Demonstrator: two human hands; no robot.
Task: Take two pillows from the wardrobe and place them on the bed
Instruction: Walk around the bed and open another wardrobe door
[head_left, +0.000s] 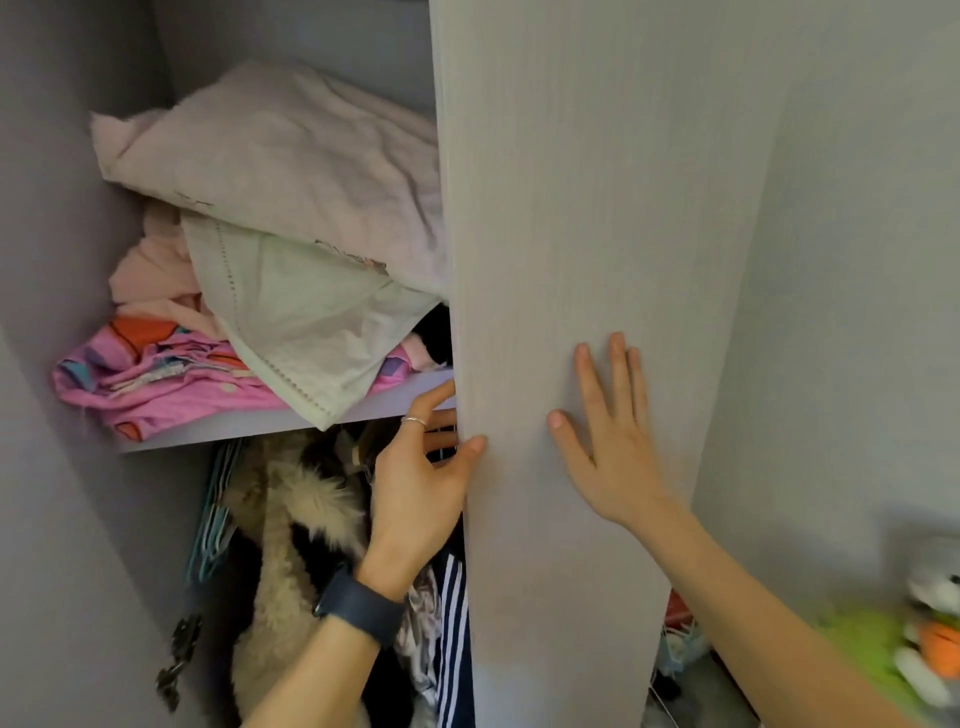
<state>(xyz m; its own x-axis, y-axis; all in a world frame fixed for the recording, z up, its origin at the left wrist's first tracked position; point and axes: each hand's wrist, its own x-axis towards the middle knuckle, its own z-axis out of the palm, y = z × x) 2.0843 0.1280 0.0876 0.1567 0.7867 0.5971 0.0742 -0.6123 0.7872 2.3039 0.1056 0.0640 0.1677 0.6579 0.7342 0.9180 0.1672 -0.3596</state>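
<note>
The wardrobe stands partly open. On its upper shelf (260, 423) a pale pink pillow (280, 150) lies on top of a pale green-white pillow (301, 306), both partly hidden behind the grey door (571, 208). My left hand (421, 478) grips the door's left edge, thumb on the front, fingers behind it. My right hand (608, 436) rests flat on the door's front with its fingers spread, holding nothing.
Folded pink patterned bedding (156, 374) lies under the pillows. Below the shelf hang a furry coat (291, 519), a striped garment (452, 623) and blue hangers (213, 525). A second door (831, 312) stands at the right, with plush toys (914, 639) low beside it.
</note>
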